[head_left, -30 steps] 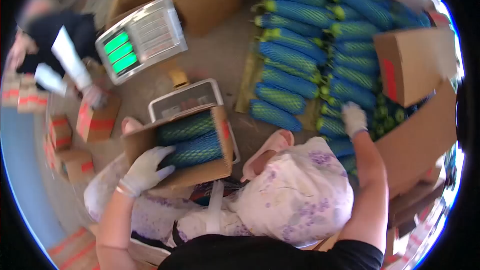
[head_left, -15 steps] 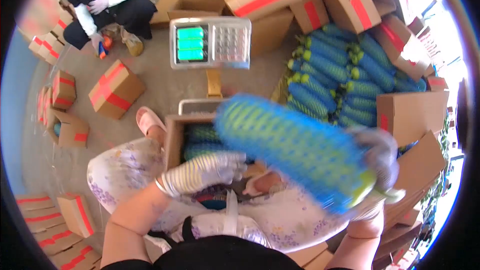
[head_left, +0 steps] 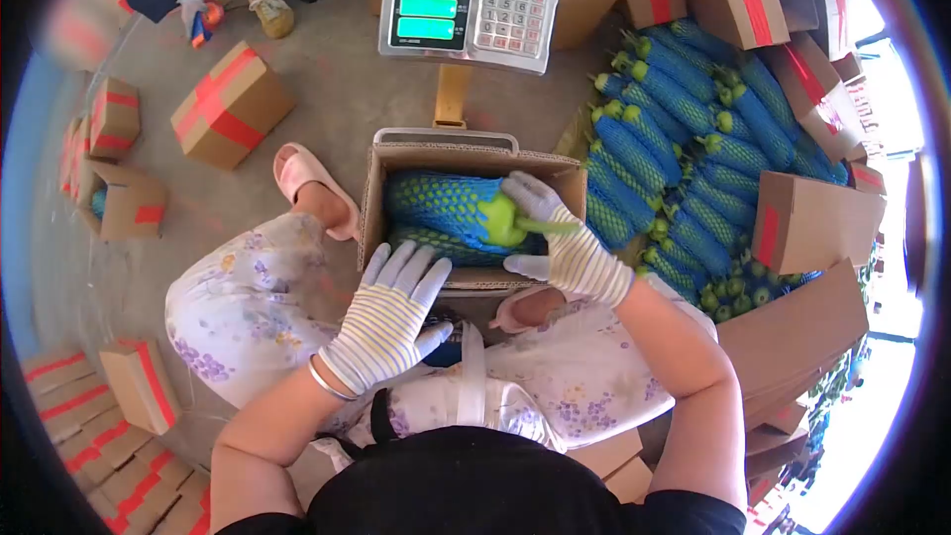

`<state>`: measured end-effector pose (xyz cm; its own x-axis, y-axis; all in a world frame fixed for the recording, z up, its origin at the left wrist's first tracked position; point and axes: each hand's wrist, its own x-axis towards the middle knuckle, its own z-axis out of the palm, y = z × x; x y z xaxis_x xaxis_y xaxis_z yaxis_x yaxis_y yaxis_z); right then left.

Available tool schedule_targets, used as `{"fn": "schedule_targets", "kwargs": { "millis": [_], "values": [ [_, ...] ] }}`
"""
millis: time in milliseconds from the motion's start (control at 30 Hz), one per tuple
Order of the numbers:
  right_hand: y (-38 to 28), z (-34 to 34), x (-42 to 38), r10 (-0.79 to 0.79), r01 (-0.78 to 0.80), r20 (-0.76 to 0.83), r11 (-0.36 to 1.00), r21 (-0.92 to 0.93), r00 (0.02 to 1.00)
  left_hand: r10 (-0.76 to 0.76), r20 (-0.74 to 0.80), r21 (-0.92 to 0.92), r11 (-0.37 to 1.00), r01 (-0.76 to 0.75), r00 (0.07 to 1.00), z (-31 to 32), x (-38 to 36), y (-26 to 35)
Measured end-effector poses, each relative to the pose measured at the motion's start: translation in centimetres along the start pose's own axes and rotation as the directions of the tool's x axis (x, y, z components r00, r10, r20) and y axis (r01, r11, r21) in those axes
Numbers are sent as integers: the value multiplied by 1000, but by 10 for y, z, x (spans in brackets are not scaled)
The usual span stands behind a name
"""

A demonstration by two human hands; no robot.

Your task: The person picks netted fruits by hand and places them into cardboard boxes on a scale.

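A green eggplant [head_left: 436, 206] in a blue mesh sleeve lies in an open cardboard box [head_left: 475, 146], on top of at least one other sleeved eggplant. Its pale green cap and stem point right. My right hand [head_left: 575, 248], in a striped glove, reaches over the box's right side with fingers and thumb spread around the stem end; I see no firm grip. My left hand [head_left: 384, 322], also gloved, is open, its fingertips at the box's near left edge. Behind the box stands a scale display [head_left: 466, 15] with three lit green windows, its figures unreadable.
Rows of sleeved eggplants [head_left: 684, 139] lie on the right, bordered by cardboard boxes [head_left: 812, 223]. A taped box [head_left: 233, 104] stands left on the floor, with stacked boxes [head_left: 114, 456] at lower left. A person's hand [head_left: 193, 15] shows at upper left, by an orange-and-blue tool [head_left: 206, 22].
The eggplant, held up by my right hand before, now lies in the box. My right hand has moved left to its stem end. My view has tipped down.
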<state>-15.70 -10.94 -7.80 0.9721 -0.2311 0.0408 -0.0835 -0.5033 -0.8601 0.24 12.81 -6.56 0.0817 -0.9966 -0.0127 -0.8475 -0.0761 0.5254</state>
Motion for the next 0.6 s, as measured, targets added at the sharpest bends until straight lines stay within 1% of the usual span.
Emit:
{"fn": "schedule_targets", "kwargs": {
  "millis": [33,67,100,133,167,200,233,267,333,367,433,467,500,567,600],
  "values": [
    [-5,-7,1,9,-9,-6,1000,-6,1000,11,2,-6,1000,-11,1000,1,-1,0],
    [-18,-15,2,220,-209,30,863,460,975,13,35,-7,1000,-13,999,0,-2,2],
    [-25,-20,1,376,-336,153,488,806,914,15,69,-6,1000,-14,998,-1,-3,3],
    [-24,-28,-6,431,-373,101,615,695,897,26,56,-12,1000,-26,998,-5,-2,3],
    [-30,-44,-10,433,-370,94,615,697,897,33,59,-11,999,-32,998,-9,-1,2],
    [-44,-65,-13,553,-591,214,715,373,805,22,39,-47,999,-20,999,-13,0,2],
    [-53,-78,-16,687,-711,270,703,-13,675,9,21,-84,996,-7,1000,-17,1,1],
    [-56,-82,-21,686,-711,271,704,-9,676,-8,10,-112,994,9,1000,-19,3,1],
    [-62,-85,-34,617,-617,69,763,193,784,5,-2,-101,995,-5,1000,-24,6,1],
    [-61,-88,-35,610,-609,64,768,199,790,14,-17,-95,995,-15,1000,-27,10,2],
    [-62,-88,-37,613,-600,-102,789,134,783,20,-18,-102,995,-22,1000,-31,14,3],
    [-63,-87,-37,604,-592,-141,797,121,784,23,-19,-116,993,-25,1000,-33,17,5],
    [-64,-88,-37,598,-585,-140,801,126,789,20,-19,-107,994,-22,1000,-36,21,6],
    [-67,-89,-38,609,-619,-187,786,5,771,75,-32,-104,992,-78,997,-41,32,9],
    [-63,-88,-41,607,-616,-193,787,18,771,81,-24,-94,992,-83,996,-44,40,11]
  ]
}}
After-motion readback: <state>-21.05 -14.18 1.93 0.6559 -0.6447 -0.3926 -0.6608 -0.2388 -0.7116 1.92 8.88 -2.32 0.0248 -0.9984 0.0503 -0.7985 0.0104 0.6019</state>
